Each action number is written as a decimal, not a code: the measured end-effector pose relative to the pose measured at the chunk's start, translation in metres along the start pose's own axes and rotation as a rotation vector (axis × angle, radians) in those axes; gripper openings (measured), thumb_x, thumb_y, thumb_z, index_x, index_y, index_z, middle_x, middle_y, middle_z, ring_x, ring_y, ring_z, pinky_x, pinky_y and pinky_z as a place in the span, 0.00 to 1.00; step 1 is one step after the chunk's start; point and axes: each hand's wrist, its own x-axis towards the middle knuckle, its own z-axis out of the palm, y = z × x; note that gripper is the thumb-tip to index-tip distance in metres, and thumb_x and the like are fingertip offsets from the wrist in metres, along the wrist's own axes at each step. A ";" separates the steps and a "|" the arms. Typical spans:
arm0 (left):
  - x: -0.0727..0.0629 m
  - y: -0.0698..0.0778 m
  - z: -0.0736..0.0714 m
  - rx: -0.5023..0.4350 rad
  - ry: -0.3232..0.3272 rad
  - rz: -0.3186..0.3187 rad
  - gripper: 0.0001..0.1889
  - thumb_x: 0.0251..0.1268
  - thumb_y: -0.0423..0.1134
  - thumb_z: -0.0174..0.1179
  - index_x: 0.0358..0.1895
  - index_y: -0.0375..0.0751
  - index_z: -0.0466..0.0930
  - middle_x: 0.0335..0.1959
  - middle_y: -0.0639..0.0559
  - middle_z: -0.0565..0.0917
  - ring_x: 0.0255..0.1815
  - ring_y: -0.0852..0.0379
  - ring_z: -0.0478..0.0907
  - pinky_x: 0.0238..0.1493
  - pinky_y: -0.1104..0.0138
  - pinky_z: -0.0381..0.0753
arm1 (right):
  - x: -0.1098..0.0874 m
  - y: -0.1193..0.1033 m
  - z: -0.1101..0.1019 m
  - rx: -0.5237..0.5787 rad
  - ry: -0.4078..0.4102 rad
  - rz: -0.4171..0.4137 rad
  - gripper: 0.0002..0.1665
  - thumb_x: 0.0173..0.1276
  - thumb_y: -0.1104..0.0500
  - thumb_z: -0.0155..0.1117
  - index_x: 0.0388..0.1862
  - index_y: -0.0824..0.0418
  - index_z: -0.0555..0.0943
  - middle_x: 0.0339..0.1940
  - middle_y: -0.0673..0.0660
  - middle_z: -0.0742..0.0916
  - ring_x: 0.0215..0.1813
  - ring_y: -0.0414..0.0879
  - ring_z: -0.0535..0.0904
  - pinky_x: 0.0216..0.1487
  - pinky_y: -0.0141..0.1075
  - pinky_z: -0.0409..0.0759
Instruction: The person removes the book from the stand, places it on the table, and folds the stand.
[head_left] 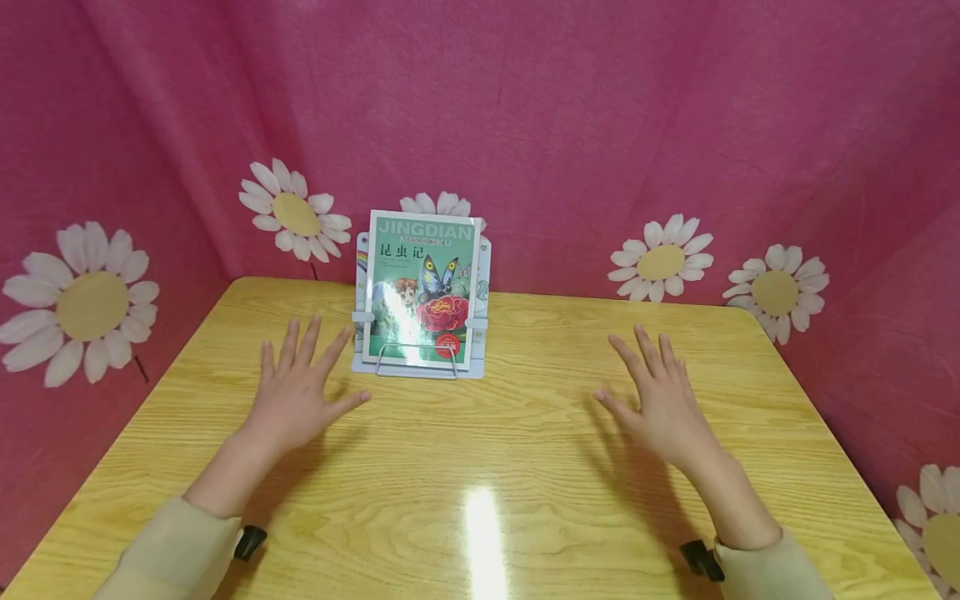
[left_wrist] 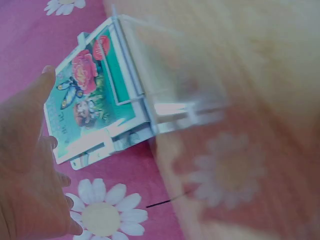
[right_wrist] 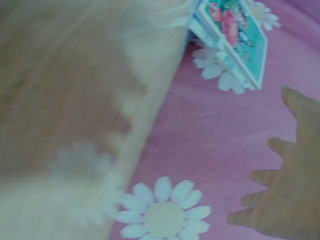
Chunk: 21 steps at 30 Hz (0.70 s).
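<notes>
A green-covered book with a butterfly, a child and a red flower on its front leans upright on a pale book stand at the table's back. Side clips and a wire holder at the bottom keep it in place. My left hand hovers over the table just left of the stand, fingers spread and holding nothing. To the right of the stand, farther off, my right hand is likewise spread above the wood, with nothing in it. Both wrist views show the book beyond the fingers.
The glossy wooden table reflects a bright light strip near its front. A pink curtain with large white daisies hangs behind it and along both sides. Black straps or clips show at both sleeve cuffs.
</notes>
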 end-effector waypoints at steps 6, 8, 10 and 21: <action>0.013 0.009 -0.014 -0.012 0.014 -0.005 0.49 0.55 0.72 0.51 0.76 0.55 0.44 0.76 0.36 0.39 0.75 0.38 0.26 0.67 0.35 0.28 | 0.015 -0.019 -0.017 0.054 0.042 -0.035 0.46 0.66 0.41 0.58 0.76 0.48 0.50 0.78 0.60 0.48 0.76 0.62 0.34 0.67 0.68 0.45; 0.018 0.012 -0.020 -0.019 0.022 -0.003 0.49 0.55 0.72 0.51 0.76 0.54 0.44 0.76 0.36 0.39 0.75 0.38 0.27 0.67 0.35 0.28 | 0.020 -0.024 -0.021 0.064 0.058 -0.043 0.46 0.66 0.41 0.59 0.76 0.48 0.51 0.78 0.60 0.48 0.76 0.62 0.35 0.66 0.68 0.47; 0.022 0.015 -0.025 -0.026 0.031 0.002 0.49 0.55 0.72 0.51 0.76 0.55 0.42 0.76 0.37 0.38 0.75 0.38 0.26 0.67 0.35 0.29 | 0.025 -0.029 -0.024 0.069 0.069 -0.042 0.46 0.65 0.41 0.60 0.76 0.47 0.51 0.78 0.60 0.48 0.77 0.61 0.36 0.65 0.69 0.49; 0.051 0.029 -0.044 -0.060 0.053 0.005 0.50 0.55 0.72 0.51 0.76 0.53 0.42 0.77 0.39 0.36 0.76 0.39 0.28 0.69 0.37 0.33 | 0.057 -0.055 -0.033 0.125 0.059 -0.024 0.47 0.65 0.38 0.59 0.77 0.44 0.48 0.78 0.57 0.48 0.77 0.59 0.42 0.65 0.66 0.55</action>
